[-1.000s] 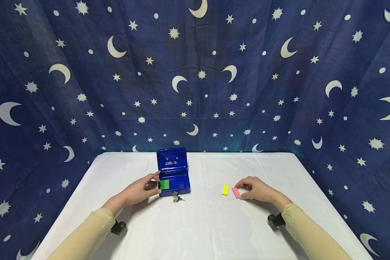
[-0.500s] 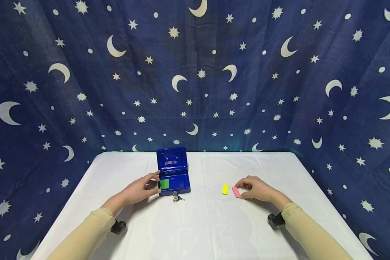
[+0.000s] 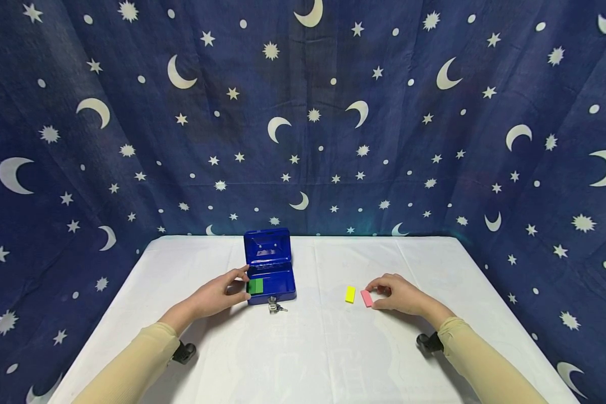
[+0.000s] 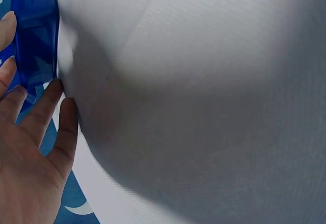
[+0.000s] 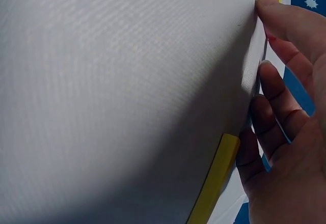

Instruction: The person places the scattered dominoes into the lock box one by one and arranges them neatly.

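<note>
My left hand (image 3: 212, 293) is at the left side of an open blue cash box (image 3: 287, 297), its thumb and fingertips spread and lightly bent along the rim. In the left wrist view the fingers (image 4: 38, 119) reach the wall of the cash box (image 4: 38, 51), some low near the cloth. Inside the box lie green blocks (image 3: 259, 285), seemingly two side by side. My right hand (image 3: 401, 294) pinches a pink block (image 3: 366, 298) between thumb and index finger, at table level. Beside it lies a yellow block (image 3: 350, 294). Keys (image 3: 280, 308) hang from the box's front lock.
A white cloth covers the table (image 3: 308, 348). Behind stands a dark blue curtain (image 3: 313, 140) with moons and stars. Another yellow piece (image 5: 214, 183) lies below the right hand's little finger in the right wrist view, hidden from the head view.
</note>
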Motion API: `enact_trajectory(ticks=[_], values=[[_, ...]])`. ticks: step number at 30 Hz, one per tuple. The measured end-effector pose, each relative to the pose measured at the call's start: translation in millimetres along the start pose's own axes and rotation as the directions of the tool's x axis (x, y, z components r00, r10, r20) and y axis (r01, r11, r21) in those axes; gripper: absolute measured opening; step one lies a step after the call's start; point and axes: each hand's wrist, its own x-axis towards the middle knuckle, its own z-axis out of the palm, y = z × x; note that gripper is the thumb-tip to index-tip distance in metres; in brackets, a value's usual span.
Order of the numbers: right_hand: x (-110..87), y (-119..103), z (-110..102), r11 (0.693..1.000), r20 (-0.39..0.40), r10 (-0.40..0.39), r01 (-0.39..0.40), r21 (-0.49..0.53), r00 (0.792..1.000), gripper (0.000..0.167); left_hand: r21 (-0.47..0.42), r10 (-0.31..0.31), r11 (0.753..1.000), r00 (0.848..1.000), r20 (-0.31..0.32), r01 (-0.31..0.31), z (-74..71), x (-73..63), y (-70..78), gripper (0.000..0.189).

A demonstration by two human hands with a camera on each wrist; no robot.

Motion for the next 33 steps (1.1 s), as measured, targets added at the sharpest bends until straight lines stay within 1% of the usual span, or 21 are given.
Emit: enact_trajectory(ticks=[2,6,14,18,25,33], values=[[0.0,1,0,1.000,-0.007,-0.011,0.011,0.001,1.000,0.035,-0.003,0.012,1.000,1.000,-0.002,-0.012,0.3,-0.1,0.1,0.039],[0.9,2,0,1.000,-0.015,-0.010,0.011,0.015,1.000,0.034,0.007,0.012,1.000,1.000,-0.008,-0.012,0.6,-0.2,0.2,0.038],[4.5,-1,-1,0.992,-0.022,0.013,-0.010,0.123,1.000,0.032,0.002,0.002,1.000,1.000,-0.007,-0.002,0.8,-0.1,0.5,0.039],[5.9,-4,-4,0.990,-0.035,0.020,-0.015,0.137,0.999,0.033,0.000,0.001,1.000,1.000,-0.005,-0.001,0.8,-0.3,0.8,0.039],[9.7,-10,-8,0.982,-0.056,0.077,-0.066,0.178,0.995,0.035,0.005,0.000,1.000,1.000,-0.007,0.000,0.7,-0.6,1.4,0.039],[17.9,-21,-8,0.985,-0.097,0.045,-0.028,0.172,0.994,0.033,0.012,0.011,1.000,1.000,-0.012,-0.010,0.1,0.0,0.6,0.038]])
